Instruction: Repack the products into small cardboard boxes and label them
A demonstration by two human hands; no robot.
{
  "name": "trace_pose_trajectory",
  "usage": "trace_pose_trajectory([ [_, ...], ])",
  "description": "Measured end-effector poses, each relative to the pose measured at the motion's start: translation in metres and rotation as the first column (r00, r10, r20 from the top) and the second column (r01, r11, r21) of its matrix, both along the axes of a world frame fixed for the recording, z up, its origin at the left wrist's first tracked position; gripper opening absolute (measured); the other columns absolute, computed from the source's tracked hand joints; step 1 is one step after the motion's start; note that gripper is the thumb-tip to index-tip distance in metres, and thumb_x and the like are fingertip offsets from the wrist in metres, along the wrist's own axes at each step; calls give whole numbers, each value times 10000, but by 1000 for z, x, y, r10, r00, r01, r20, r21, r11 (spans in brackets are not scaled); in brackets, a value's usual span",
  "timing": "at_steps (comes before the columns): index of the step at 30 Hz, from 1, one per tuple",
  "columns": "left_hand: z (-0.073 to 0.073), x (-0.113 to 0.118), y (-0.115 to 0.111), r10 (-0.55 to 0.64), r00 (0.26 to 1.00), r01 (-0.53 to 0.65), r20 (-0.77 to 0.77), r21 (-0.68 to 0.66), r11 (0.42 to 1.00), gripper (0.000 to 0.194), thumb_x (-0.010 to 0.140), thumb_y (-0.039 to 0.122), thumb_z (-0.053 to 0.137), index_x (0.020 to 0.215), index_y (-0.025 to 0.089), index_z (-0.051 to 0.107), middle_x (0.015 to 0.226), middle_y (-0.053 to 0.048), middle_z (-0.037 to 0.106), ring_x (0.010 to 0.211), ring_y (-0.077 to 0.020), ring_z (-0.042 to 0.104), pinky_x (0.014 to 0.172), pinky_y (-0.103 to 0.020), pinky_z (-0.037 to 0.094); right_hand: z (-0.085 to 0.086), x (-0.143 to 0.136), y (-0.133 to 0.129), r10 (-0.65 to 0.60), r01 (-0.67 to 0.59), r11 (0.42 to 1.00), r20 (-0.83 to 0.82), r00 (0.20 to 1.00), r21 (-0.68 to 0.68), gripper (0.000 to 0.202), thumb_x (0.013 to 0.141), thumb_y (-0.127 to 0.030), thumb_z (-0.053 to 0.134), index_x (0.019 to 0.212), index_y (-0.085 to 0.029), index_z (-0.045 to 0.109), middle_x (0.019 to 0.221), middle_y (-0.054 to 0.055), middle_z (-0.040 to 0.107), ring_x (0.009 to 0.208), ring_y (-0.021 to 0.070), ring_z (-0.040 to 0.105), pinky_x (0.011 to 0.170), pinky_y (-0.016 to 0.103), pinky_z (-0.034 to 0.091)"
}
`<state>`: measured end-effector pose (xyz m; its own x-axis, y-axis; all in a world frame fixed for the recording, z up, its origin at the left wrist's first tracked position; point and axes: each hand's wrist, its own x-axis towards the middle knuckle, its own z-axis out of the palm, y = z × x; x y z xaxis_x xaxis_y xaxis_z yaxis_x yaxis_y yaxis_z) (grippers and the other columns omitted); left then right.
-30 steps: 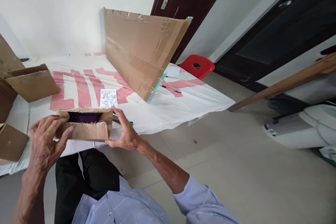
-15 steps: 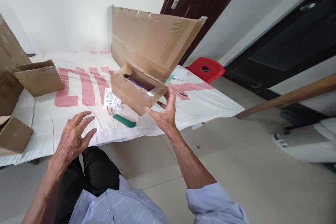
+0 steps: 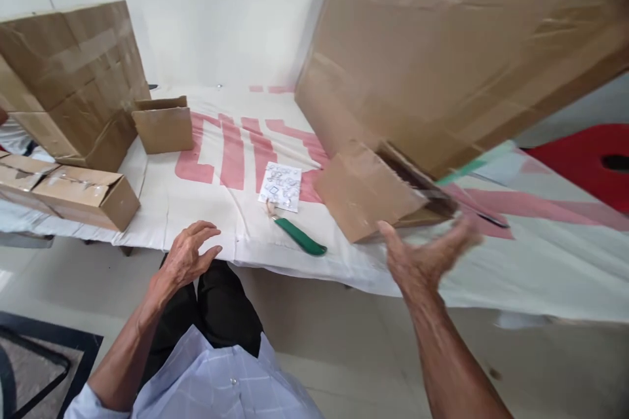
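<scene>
Over the counter's (image 3: 354, 270) near edge, left hand (image 3: 189, 256) is hovering empty, loosely open. Right hand (image 3: 425, 260) is spreading wide at the open carton (image 3: 366, 193); blurred, can't tell if gripping. Carton is tilting, could tip if thumb support slips. Green-handled tool (image 3: 301, 237) is lying beside it, leaflet (image 3: 281, 186) beyond; large cardboard panel (image 3: 442, 72) is blocking space behind.

Knife (image 3: 299, 236) before printed paper (image 3: 280, 186), both on table (image 3: 196, 209)
</scene>
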<state>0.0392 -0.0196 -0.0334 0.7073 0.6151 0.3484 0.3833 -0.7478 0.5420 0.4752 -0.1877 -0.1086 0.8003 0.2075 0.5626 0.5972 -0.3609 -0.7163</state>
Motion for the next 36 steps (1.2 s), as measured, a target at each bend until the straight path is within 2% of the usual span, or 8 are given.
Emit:
trace_pose_trajectory([
  [5,-6,-39,16,286,958,-280,-33,119,953,290,946,227,720,1235,218,739,1302,-141,749,1187,-301,741,1046,-468,606,3,-36,-11,69,-49,995,255,964,-84,804,862,-854,567,1510,-379,606,1376,303,643,1483,404,548,1195,628,466],
  [10,25,-91,61,674,739,-647,-13,264,715,461,912,271,725,1354,156,671,1443,-227,649,1362,-421,589,1126,-601,506,-24,-64,5,476,-375,852,239,846,-366,537,993,-728,467,1038,-264,734,1020,171,764,1009,353,741,927,541,601],
  [17,56,-100,86,793,609,-742,0,353,570,560,871,338,768,1402,196,662,1555,-204,585,1464,-438,499,1176,-618,420,-60,-69,16,607,-447,753,246,756,-483,492,1049,-636,465,1008,-218,721,941,127,754,898,304,713,809,412,561],
  [22,71,-147,119,879,474,-856,43,256,449,494,929,483,692,1356,236,707,1557,-187,596,1478,-437,484,1189,-654,399,-64,-68,14,646,-456,735,312,697,-502,483,1059,-624,489,994,-207,725,921,125,750,865,295,698,820,407,551],
  [27,71,-181,136,824,537,-811,-180,159,563,378,979,492,596,1186,242,790,1473,-158,673,1437,-420,521,1191,-655,390,-66,-70,15,638,-430,747,366,677,-507,473,1066,-605,488,971,-203,720,865,117,731,831,298,683,800,406,541],
  [32,62,-167,116,808,555,-763,-198,266,590,360,991,492,588,1108,238,816,1446,-161,688,1432,-422,536,1226,-657,332,-69,-72,16,623,-427,747,315,716,-509,443,1038,-584,498,975,-207,724,861,124,726,831,310,673,808,428,536],
  [34,67,-167,114,784,581,-746,-217,243,620,328,980,493,609,1054,251,818,1414,-142,711,1397,-410,570,1230,-651,334,-68,-71,16,630,-441,733,271,728,-518,427,1017,-577,515,1008,-207,728,883,128,732,849,314,674,815,434,539],
  [36,75,-174,120,810,559,-793,-177,174,584,319,953,472,654,1116,242,803,1447,-147,695,1405,-413,562,1243,-661,322,-66,-71,17,635,-453,717,228,738,-530,417,993,-575,534,1040,-209,727,905,131,737,869,320,674,818,439,541],
])
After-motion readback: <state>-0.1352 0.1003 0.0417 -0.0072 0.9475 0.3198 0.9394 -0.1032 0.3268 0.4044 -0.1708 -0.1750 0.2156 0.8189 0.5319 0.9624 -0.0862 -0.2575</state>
